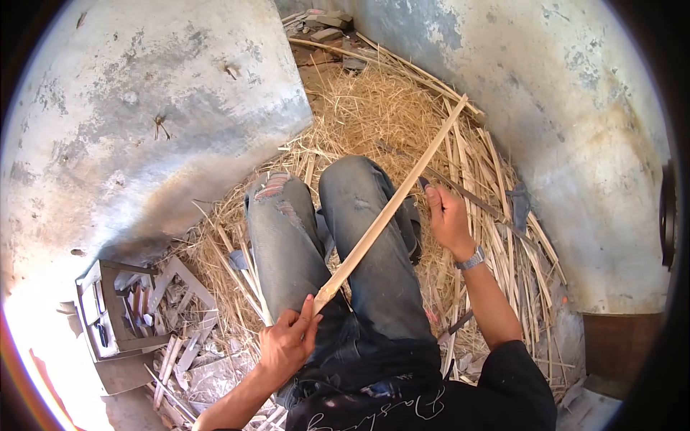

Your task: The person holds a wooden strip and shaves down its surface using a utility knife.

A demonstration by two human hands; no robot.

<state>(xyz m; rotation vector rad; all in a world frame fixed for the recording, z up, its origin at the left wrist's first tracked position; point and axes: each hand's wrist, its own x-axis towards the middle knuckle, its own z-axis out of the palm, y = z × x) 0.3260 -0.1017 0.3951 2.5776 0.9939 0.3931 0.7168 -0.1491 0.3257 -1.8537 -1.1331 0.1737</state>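
A long, pale, flat wooden strip [392, 205] slants across my thighs, from my lap up to the right. At its lower end, my left hand [287, 341] is closed on it, with the index finger laid along the wood. To the right of the strip, my right hand [449, 219] is raised and closed, thumb pointing up, with a watch on the wrist. Something small and dark shows at its thumb tip, too unclear to name. My knees in worn jeans [287, 237] are under the strip.
Shavings [374, 108] cover the floor ahead. Long thin strips [503, 251] lie in a heap on the right. A wooden box frame [129, 345] with debris stands at the lower left. Weathered walls [568, 129] curve around, and broken bricks [327, 34] lie at the top.
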